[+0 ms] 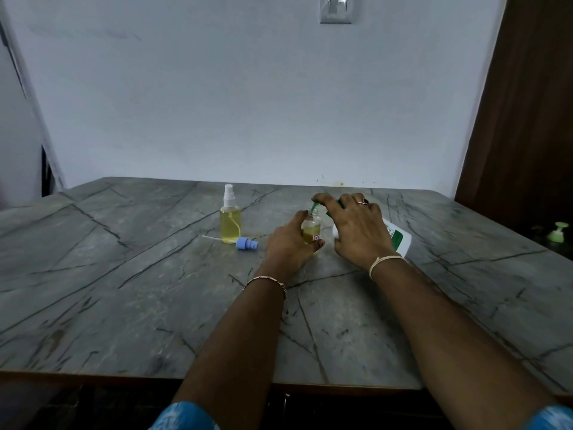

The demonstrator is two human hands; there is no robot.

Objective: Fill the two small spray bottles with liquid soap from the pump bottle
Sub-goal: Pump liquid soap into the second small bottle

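Left hand (288,240) grips open small bottle (311,229) on the table (124,290); right hand (356,225) presses pump bottle (400,238) head. Keep green nozzle (314,207) over the mouth, pump slowly to avoid overflow.

Dim, cool, bluish cast overall; light is soft and diffuse, source not visible. Pale wall (279,103) at upper centre is the brightest area, evenly lit, no hot spots. Marble tabletop (124,290) shows a faint dull sheen, no hard glare; shadows under objects weak and short. Dark wooden panel (527,119) at right and the strip under the table edge at the bottom fall near black, detail lost. Wide-angle distortion: verticals lean inward at left and right edges. Slight softness throughout, worse toward corners; forearms at lower frame mildly blurred.
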